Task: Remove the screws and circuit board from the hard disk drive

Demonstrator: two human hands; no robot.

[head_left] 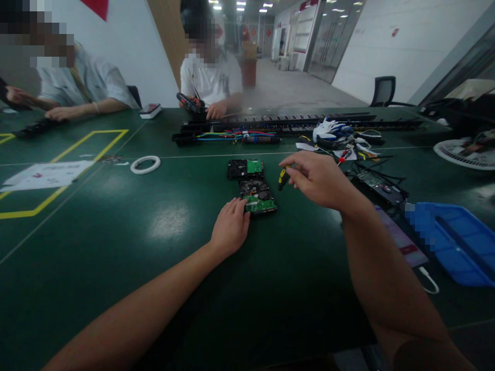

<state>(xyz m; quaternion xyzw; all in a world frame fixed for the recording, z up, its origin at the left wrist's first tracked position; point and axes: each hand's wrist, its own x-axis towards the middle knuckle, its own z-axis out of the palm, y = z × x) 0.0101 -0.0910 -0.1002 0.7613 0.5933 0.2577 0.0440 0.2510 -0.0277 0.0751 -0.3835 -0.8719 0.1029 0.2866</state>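
Two hard drives lie end to end on the green table, circuit boards facing up. My left hand [232, 224] holds the left edge of the nearer hard drive [261, 204], its fingertips at the green board. Beyond it sits the farther hard drive [235, 169], which neither hand touches. In my right hand [315, 175], pinched between thumb and fingers, is a yellow and black screwdriver [283, 178]. It tilts, its shaft pointing down toward the nearer drive's right edge. Whether the tip touches the drive cannot be made out.
A white ring [145, 165] and papers [50, 174] lie to the left. Long black strips with coloured wires [228, 136] run along the back. Gloves [331, 131], tools, a phone [402, 237] and a blue tray [464, 211] occupy the right. Two people sit opposite.
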